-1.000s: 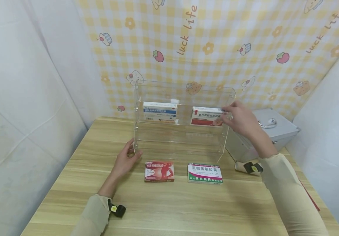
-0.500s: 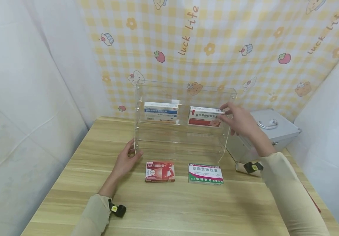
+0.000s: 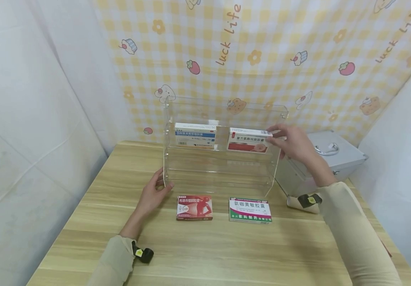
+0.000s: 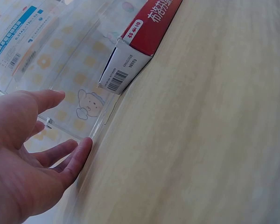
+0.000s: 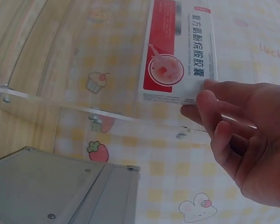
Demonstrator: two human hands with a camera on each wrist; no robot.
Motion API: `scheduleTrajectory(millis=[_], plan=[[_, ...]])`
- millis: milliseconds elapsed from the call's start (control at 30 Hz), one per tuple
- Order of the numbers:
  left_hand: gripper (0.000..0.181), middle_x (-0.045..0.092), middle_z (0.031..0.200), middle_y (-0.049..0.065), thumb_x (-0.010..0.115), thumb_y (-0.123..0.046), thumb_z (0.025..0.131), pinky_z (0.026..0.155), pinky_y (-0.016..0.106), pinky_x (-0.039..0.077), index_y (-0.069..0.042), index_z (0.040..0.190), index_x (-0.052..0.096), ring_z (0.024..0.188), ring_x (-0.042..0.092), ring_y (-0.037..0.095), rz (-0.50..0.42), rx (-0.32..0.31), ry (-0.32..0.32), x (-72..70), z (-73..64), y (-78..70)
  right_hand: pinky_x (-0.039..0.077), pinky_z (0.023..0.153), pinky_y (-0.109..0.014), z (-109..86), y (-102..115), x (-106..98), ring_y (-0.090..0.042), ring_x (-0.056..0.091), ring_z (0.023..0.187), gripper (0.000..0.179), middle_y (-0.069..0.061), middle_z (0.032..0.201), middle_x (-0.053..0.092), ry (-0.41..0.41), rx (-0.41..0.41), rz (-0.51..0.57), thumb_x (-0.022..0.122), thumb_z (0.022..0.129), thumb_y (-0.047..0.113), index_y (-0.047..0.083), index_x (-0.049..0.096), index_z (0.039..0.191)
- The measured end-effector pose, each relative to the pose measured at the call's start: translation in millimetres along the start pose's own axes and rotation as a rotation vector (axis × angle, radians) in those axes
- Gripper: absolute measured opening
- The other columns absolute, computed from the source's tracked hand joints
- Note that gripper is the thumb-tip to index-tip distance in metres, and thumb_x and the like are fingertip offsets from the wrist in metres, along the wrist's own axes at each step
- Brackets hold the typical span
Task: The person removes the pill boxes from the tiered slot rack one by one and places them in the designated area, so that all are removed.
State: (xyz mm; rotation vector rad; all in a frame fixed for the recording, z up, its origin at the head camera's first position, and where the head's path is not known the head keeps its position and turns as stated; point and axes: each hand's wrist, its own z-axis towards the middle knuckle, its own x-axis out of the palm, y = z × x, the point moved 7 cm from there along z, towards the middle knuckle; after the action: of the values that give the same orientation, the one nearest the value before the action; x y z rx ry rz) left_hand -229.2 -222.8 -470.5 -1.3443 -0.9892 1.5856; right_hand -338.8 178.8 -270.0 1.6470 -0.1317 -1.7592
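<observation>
red-banded white box [image 3: 248, 142], blue-striped white box [image 3: 195, 136], yellow-checked cloth [image 3: 273, 35], silver case [image 3: 344, 165]

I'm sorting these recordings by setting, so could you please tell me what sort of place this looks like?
Probably a small staged tabletop set, perhaps a mock pharmacy display: a clear rack holds medicine boxes, and a patterned curtain hangs behind the wood-grain table.
</observation>
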Motion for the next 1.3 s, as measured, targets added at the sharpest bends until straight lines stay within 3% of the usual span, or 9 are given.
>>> scheduleTrajectory(millis=[200, 333, 567, 767, 933, 1300], plan=[[0.071, 0.051, 0.136, 0.023, 0.068, -0.023, 0.094, 0.094, 0.045, 0.051, -0.019, 0.154, 0.031, 0.118, 0.055, 0.036, -0.017, 0.004, 0.001, 0.2, -0.2, -0.3, 0.052, 0.041, -0.049, 4.9, -0.7, -2.2, -0.029, 0.064, 0.048, 0.034, -0.029, 0.118, 0.063, 0.103, 0.028, 0.037, 0.064, 0.097, 0.02, 0.009, 0.055, 0.128], [0.071, 0.051, 0.136, 0.024, 0.069, -0.024, 0.094, 0.094, 0.046, 0.051, -0.018, 0.154, 0.031, 0.119, 0.055, 0.037, -0.019, 0.007, 0.003, 0.3, 0.1, -0.2, 0.053, 0.043, -0.051, 7.8, -4.4, -4.1, -0.033, 0.065, 0.051, 0.035, -0.029, 0.117, 0.063, 0.124, 0.057, 0.069, 0.065, 0.096, 0.02, 0.009, 0.054, 0.128], [0.071, 0.052, 0.137, 0.022, 0.069, -0.028, 0.094, 0.095, 0.045, 0.051, -0.022, 0.153, 0.031, 0.119, 0.055, 0.036, -0.011, -0.008, 0.002, 0.8, 0.7, 1.6, 0.053, 0.042, -0.052, 10.2, -7.1, -7.6, -0.037, 0.065, 0.051, 0.033, -0.025, 0.11, 0.068, 0.055, 0.049, 0.092, 0.071, 0.092, 0.019, 0.01, 0.059, 0.122], [0.072, 0.051, 0.137, 0.023, 0.068, -0.03, 0.094, 0.095, 0.048, 0.05, -0.02, 0.154, 0.03, 0.12, 0.054, 0.038, 0.003, -0.004, 0.005, 0.4, 0.8, 1.7, 0.053, 0.041, -0.048, 11.8, -8.3, -9.5, -0.034, 0.065, 0.05, 0.032, -0.022, 0.11, 0.069, 0.02, 0.058, 0.096, 0.072, 0.091, 0.021, 0.013, 0.062, 0.121], [0.072, 0.051, 0.138, 0.022, 0.067, -0.033, 0.094, 0.096, 0.052, 0.049, -0.022, 0.154, 0.03, 0.12, 0.054, 0.037, 0.008, -0.009, 0.009, 0.0, 0.4, 0.6, 0.052, 0.039, -0.04, 10.0, -6.7, -19.8, -0.033, 0.065, 0.05, 0.031, -0.021, 0.11, 0.069, -0.035, 0.047, 0.136, 0.073, 0.091, 0.023, 0.015, 0.064, 0.12], [0.071, 0.051, 0.138, 0.023, 0.067, -0.03, 0.095, 0.095, 0.052, 0.049, -0.02, 0.154, 0.03, 0.12, 0.054, 0.038, 0.008, -0.004, 0.007, 0.1, -0.4, -1.0, 0.053, 0.04, -0.039, 3.2, -4.9, -33.6, -0.037, 0.066, 0.055, 0.037, -0.018, 0.11, 0.07, -0.127, 0.016, 0.174, 0.074, 0.089, 0.031, 0.016, 0.065, 0.121]])
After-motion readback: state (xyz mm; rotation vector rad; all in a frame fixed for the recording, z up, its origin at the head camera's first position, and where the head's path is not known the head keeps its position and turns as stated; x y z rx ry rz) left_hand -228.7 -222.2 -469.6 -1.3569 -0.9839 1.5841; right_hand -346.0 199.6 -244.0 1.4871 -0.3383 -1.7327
